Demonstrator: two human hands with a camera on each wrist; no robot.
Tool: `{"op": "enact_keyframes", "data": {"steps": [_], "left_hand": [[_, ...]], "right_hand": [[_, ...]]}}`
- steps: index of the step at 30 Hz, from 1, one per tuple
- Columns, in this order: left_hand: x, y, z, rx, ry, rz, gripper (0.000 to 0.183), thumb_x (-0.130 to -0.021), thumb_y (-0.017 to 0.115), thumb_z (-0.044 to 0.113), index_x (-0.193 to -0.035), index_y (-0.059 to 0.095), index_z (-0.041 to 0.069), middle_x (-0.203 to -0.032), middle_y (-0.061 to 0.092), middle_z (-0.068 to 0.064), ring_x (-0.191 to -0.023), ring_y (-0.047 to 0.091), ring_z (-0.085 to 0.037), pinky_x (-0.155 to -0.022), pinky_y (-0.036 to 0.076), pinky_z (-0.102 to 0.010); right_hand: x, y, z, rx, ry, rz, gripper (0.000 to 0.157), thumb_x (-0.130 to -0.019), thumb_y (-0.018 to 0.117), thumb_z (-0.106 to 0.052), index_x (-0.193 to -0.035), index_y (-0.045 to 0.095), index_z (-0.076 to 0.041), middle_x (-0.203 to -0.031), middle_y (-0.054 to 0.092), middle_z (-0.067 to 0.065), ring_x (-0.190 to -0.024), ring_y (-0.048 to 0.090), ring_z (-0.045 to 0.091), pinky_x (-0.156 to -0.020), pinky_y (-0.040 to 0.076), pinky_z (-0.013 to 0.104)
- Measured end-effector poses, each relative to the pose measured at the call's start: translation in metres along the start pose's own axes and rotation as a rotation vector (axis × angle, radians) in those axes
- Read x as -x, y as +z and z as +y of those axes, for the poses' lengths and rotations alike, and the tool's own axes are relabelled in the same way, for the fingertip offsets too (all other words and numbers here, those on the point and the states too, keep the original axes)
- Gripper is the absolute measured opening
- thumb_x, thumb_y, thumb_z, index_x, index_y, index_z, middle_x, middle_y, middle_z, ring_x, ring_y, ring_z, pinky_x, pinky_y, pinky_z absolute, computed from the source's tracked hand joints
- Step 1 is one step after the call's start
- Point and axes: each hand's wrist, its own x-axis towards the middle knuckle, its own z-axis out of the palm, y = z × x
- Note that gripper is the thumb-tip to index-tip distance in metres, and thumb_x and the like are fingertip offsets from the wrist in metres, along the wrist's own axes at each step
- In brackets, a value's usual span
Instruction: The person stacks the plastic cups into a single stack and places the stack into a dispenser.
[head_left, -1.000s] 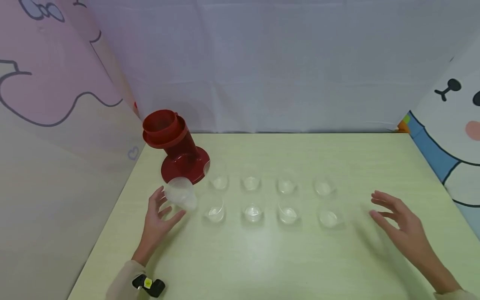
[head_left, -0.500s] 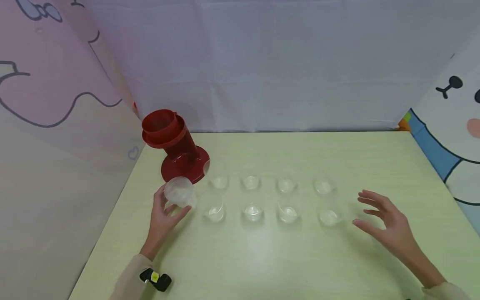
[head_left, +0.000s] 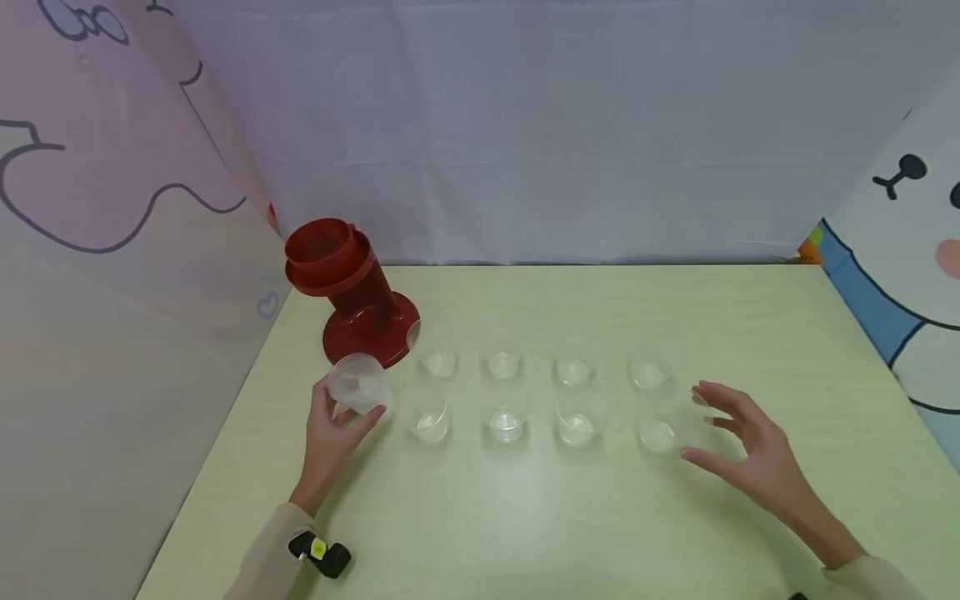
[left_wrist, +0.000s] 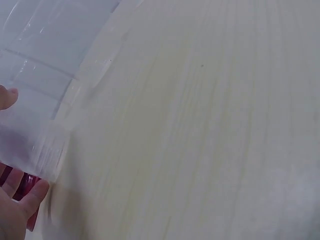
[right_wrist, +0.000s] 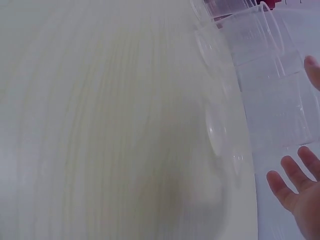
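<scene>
At the left end of two rows of clear plastic cups stands a whiter, denser one, seemingly a stack of clear plastic cups point(head_left: 358, 383). My left hand point(head_left: 330, 442) holds it between thumb and fingers; the left wrist view shows the thumb point(left_wrist: 7, 97) on one side and fingers beneath. On the right, my right hand point(head_left: 750, 454) has its fingers spread and curved beside the front-right clear cup point(head_left: 657, 435). Its fingertips lie close to that cup's rim. In the right wrist view a gap shows between these fingers point(right_wrist: 282, 187) and the nearest cup point(right_wrist: 275, 112).
Behind the stack, a red plastic stand point(head_left: 367, 325) with a tube-like top leans left. Several single cups, such as a middle front one point(head_left: 506, 425), are spaced across the pale table point(head_left: 517, 517). White and cartoon-printed sheets point(head_left: 570, 133) enclose the back and sides.
My right hand has moved left to the front-right cup. My left hand has shifted slightly right and closed its thumb and fingers onto the stack of cups, which stays in place.
</scene>
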Motion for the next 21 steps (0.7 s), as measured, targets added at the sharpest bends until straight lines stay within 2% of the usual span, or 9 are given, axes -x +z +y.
{"op": "enact_keyframes", "data": {"steps": [8,13,15,21], "left_hand": [[0.0018,0.0006,-0.0015,-0.02,-0.027,-0.028,0.075,-0.077,0.08,0.017,-0.136,0.035,0.015,-0.132,0.045,0.001,-0.122,0.044,-0.018,-0.093,0.048,-0.025],[0.0027,0.0023,-0.0015,-0.064,-0.026,-0.044,0.073,-0.078,0.08,0.023,-0.135,0.036,0.016,-0.133,0.045,-0.001,-0.122,0.045,-0.019,-0.094,0.047,-0.032],[0.0027,0.003,-0.0026,-0.077,-0.022,-0.046,0.073,-0.078,0.079,0.024,-0.136,0.035,0.016,-0.133,0.045,-0.001,-0.123,0.044,-0.019,-0.095,0.046,-0.033],[0.0035,0.0035,-0.0059,-0.063,-0.004,-0.051,0.071,-0.08,0.078,0.021,-0.136,0.036,0.016,-0.133,0.046,-0.003,-0.122,0.045,-0.019,-0.097,0.045,-0.034]], "right_hand": [[-0.0011,0.0057,0.0004,-0.017,-0.008,0.009,0.085,-0.064,0.082,0.009,-0.138,0.042,-0.005,-0.131,0.052,-0.003,-0.116,0.049,0.002,-0.088,0.043,0.008],[-0.0012,0.006,0.0011,-0.059,-0.031,0.013,0.082,-0.065,0.078,0.016,-0.136,0.042,-0.001,-0.126,0.054,0.011,-0.114,0.052,0.007,-0.088,0.046,0.011],[-0.0013,0.0064,0.0014,-0.07,-0.036,0.013,0.08,-0.065,0.077,0.018,-0.136,0.042,0.0,-0.125,0.054,0.012,-0.113,0.053,0.008,-0.088,0.046,0.012],[-0.0018,0.0084,0.0021,-0.079,-0.027,0.016,0.078,-0.067,0.075,0.017,-0.136,0.043,0.0,-0.124,0.056,-0.001,-0.111,0.054,0.008,-0.088,0.046,0.012]]}}
